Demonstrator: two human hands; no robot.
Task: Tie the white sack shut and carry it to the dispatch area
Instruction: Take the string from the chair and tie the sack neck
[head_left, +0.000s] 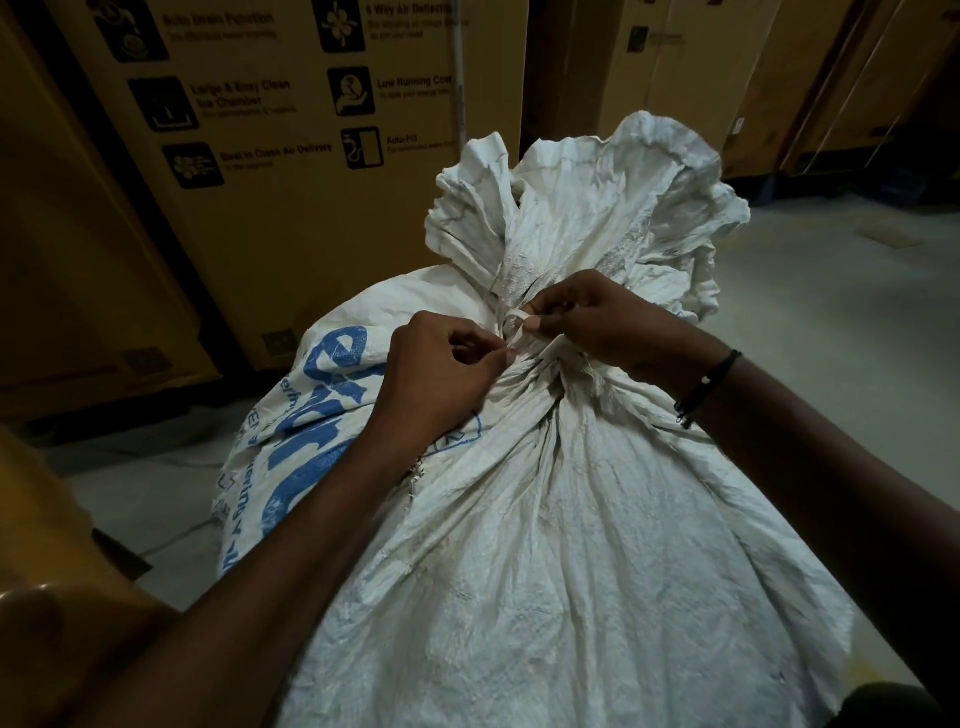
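Here, tall cardboard boxes (291, 156) wall off the far and left sides, and pale bare floor (841, 291) opens out to the right of them. The white sack (545, 519) fills the near middle of the view, bulging and printed with blue lettering on its left flank. Its long axis runs from near to far, and its gathered neck points away toward the boxes, where the loose mouth fans out in crumpled folds. Both hands meet at that neck. The left hand (441, 369) sits on the near left of it, fingers curled, thumb and fingertip pinching one end of a thin white string (514, 332). The right hand (587, 317), with a dark band (709, 384) at its wrist, comes from the right and pinches the string's small loop just beside the left hand.
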